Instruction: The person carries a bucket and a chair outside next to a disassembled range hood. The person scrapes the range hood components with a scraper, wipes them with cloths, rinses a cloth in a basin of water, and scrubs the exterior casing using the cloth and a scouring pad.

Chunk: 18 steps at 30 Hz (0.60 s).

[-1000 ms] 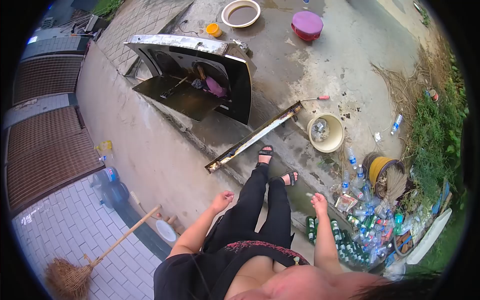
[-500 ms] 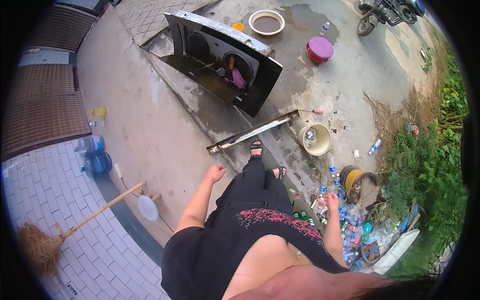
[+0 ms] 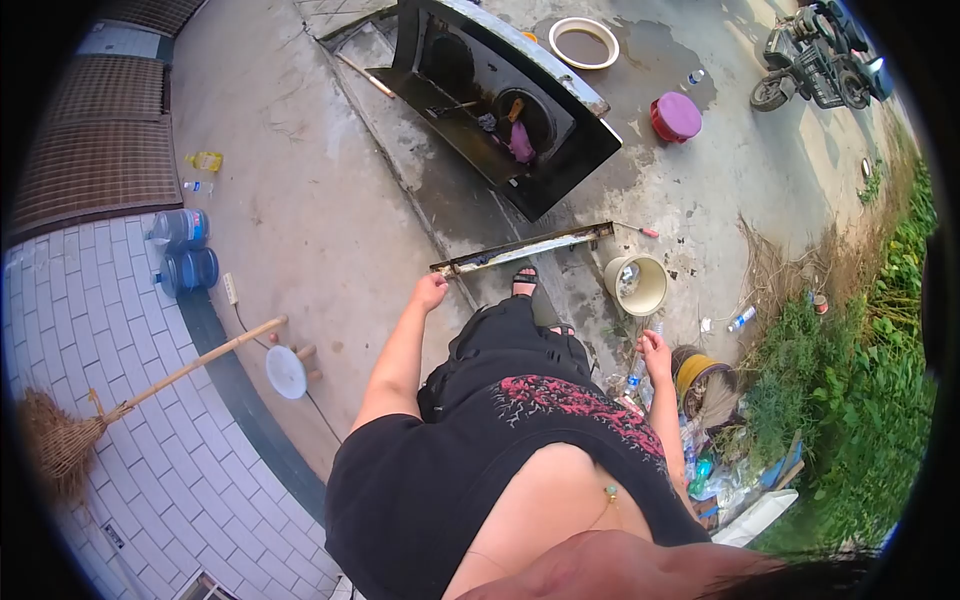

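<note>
My left hand (image 3: pixel 430 291) is closed, fingers curled in, with nothing visible inside. It appears beside the near end of a long, dirty metal strip (image 3: pixel 530 248) lying across the concrete step. On the right, my right hand (image 3: pixel 655 356) hangs in the air with loosely bent fingers partly apart, holding nothing visible. Beyond it stands a cream bucket (image 3: pixel 652 290) with crumpled items inside. A large black appliance panel (image 3: pixel 575 150) with a metal edge stands open past the strip, with a pink cloth (image 3: pixel 521 143) and a brush inside.
A red-handled tool (image 3: pixel 649 233) touches the strip's far end. Beyond are a basin (image 3: pixel 612 52), a purple-topped stool (image 3: pixel 678 117) and motorbikes (image 3: pixel 815 75). Left are water jugs (image 3: pixel 188 270), a broom (image 3: pixel 190 370) and a small stool (image 3: pixel 287 372). Bottles and a yellow-banded container (image 3: pixel 697 372) lie right.
The camera view has shifted, bringing the motorbikes into sight. My left hand now appears next to the strip's near end, and my right hand is higher in view. The strip still lies in place.
</note>
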### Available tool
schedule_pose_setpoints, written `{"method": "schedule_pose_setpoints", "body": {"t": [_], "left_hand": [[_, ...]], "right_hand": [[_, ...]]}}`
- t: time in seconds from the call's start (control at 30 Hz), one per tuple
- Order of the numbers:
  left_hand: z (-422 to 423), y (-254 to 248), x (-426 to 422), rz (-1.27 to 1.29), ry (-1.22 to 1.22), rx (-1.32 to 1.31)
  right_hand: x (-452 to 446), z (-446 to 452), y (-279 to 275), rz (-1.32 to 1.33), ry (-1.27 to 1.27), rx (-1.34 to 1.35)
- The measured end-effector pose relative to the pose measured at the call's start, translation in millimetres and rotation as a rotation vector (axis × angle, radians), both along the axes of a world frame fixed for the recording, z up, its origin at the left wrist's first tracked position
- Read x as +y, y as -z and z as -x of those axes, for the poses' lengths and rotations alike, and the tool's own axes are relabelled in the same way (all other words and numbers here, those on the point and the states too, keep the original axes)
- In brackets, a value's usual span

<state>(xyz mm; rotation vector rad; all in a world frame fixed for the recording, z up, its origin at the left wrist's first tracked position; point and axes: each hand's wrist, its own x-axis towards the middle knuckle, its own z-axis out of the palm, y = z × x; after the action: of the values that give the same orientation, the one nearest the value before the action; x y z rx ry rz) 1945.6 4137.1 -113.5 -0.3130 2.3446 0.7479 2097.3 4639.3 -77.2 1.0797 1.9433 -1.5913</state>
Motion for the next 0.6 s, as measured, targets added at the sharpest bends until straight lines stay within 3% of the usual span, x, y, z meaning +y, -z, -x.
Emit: {"method": "schedule_pose_setpoints", "body": {"t": [0.1, 0.37, 0.6], "left_hand": [[-11.7, 5.3, -14.3, 0.028, -0.036, -0.036], [-12.1, -11.4, 10.3, 0.028, 0.005, -0.041], [11.8, -16.2, 27.1, 0.001, 0.086, -0.062]], "right_hand": [[7.1, -12.6, 12.5, -0.034, -0.03, 0.035], [53.7, -96.1, 57.0, -0.151, -0.064, -0.191], [44.8, -83.8, 31.9, -0.189, -0.035, -0.143]]}}
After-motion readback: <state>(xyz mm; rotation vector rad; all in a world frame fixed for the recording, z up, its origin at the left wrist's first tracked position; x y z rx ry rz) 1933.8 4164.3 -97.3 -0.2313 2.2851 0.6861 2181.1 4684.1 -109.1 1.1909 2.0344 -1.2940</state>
